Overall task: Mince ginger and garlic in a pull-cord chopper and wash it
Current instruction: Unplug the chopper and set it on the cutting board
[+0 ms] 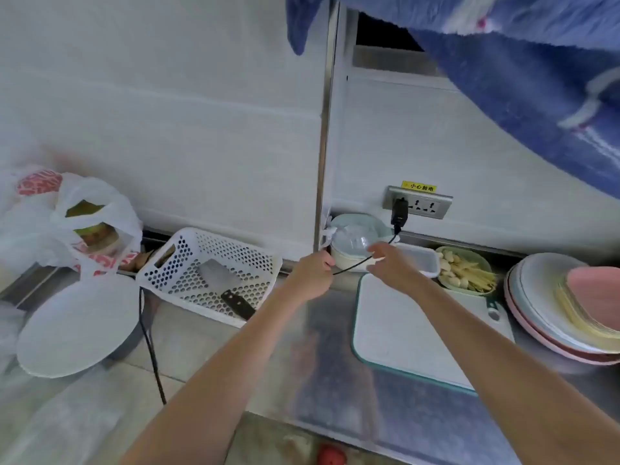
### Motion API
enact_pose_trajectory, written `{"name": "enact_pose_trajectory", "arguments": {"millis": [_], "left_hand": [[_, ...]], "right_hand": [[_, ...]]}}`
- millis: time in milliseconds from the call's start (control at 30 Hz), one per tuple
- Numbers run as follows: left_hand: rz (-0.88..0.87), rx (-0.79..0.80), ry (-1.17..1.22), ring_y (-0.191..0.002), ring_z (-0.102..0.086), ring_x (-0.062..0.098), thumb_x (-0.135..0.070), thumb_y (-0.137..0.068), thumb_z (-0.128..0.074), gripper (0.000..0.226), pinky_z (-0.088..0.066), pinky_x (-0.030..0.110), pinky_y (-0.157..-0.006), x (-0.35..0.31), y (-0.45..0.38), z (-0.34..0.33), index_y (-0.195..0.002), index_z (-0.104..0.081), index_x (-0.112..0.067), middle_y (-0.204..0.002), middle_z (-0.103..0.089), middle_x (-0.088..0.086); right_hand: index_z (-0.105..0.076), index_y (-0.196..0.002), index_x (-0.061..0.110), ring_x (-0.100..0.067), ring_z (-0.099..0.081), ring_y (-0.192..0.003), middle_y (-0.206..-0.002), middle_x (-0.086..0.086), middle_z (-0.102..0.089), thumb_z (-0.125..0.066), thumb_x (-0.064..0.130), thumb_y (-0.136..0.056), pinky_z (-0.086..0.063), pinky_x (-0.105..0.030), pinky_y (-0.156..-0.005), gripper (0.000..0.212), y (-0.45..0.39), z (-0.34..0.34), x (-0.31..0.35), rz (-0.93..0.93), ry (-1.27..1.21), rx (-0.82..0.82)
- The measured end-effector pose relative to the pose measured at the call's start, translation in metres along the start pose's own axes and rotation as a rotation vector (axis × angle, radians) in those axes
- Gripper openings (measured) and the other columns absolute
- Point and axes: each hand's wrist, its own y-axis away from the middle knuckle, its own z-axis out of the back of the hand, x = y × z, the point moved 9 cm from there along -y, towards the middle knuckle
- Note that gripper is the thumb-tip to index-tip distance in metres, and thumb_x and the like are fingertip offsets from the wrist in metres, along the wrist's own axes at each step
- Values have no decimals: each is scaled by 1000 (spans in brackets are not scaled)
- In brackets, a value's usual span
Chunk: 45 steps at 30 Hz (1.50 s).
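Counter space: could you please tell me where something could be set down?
Free: the cutting board and the bare steel between it and the white basket. Crowded: the back edge by the chopper and the stacked plates on the right.

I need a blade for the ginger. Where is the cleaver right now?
In the head view the cleaver lies inside the white perforated basket at left of centre, against the wall, just left of the left hand.

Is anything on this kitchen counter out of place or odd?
Yes. A cleaver lies loose in the white basket, its handle over the rim. A black cable from the wall plug trails across the chopper, between both hands.
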Motion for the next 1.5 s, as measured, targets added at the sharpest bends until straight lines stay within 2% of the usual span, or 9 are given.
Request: {"name": "enact_pose_trajectory", "arguments": {"millis": [167, 300, 600, 900, 1000, 1100, 1233, 1333, 1500], "left_hand": [[123, -45, 156, -94, -63, 20, -9, -89, -42, 32, -45, 22, -66, 24, -3, -21, -115, -58, -14, -109, -64, 7], [295, -50, 425, -70, -63, 11, -7, -95, -45, 19, -47, 22, -60, 47, 1, -30, -108, -58, -13, -101, -62, 7], [354, -147, 520, -69, -60, 11, -5, -96, -44, 21, -47, 18, -60, 75, 6, -10, -110, -60, -6, -95, -62, 6], [367, -111, 632, -64, -63, 10, -4, -94, -43, 21, -51, 17, -61, 62, -13, -18, -89, -61, -14, -82, -63, 2], [335, -127, 563, -62, -64, 8, -3, -93, -43, 23, -53, 18, -62, 55, -23, -14, -86, -60, -17, -81, -64, -1], [255, -180, 477, -68, -69, 10, -5, -89, -40, 25, -56, 32, -74, 45, -34, -5, -89, -60, -20, -89, -66, 1], [86, -266, 305, -74, -70, 15, -6, -89, -44, 22, -57, 35, -71, 26, -53, 11, -89, -59, -21, -86, -67, 3], [-35, -270, 76, -92, -65, 24, -1, -87, -44, 26, -50, 31, -77, 7, -80, 16, -100, -63, -12, -101, -67, 9], [-160, 158, -356, -127, -45, 27, -2, -88, -45, 54, -39, 32, -98, -21, -121, -36, -141, -40, -12, -142, -42, 11]], "right_hand": [[-32, -141, 15, -30, -48, -119, -135, -14, -46, -67, 22, -86, -39, -31, -88, 66, -46, -8, 11, 17, 222, 60], [-24, -146, 14, -31, -44, -125, -140, -16, -42, -71, 27, -83, -38, -34, -95, 80, -82, -17, 13, 5, 286, 119], [-63, -112, 26, -24, -43, -116, -120, -2, -54, -62, 33, -86, -36, -36, -90, 28, -119, -43, 87, 407, 804, -77], [-68, -92, 17, -27, -50, -109, -103, -4, -63, -61, 27, -88, -37, -36, -84, 13, -118, -44, 78, 393, 575, -172], [-66, -93, 8, -23, -56, -92, -91, -5, -63, -60, 16, -89, -47, -35, -76, 10, -88, -8, 65, 283, -1, -362], [-64, -88, 16, -4, -60, -74, -80, 4, -66, -60, 18, -89, -46, -19, -68, 4, -43, 23, 40, 132, -337, -457], [-66, -89, 31, 0, -60, -69, -67, 10, -69, -63, 20, -89, -43, -18, -54, 11, 31, 36, -38, -21, -267, -363], [-65, -88, 29, -10, -61, -79, -83, 3, -71, -67, 8, -85, -41, -16, -52, 21, 68, 31, -104, -151, -102, -336], [-55, -82, 27, -27, -63, -91, -80, -2, -71, -63, 1, -81, -52, -38, -70, 27, 83, 7, -161, -352, 10, -202]]}}
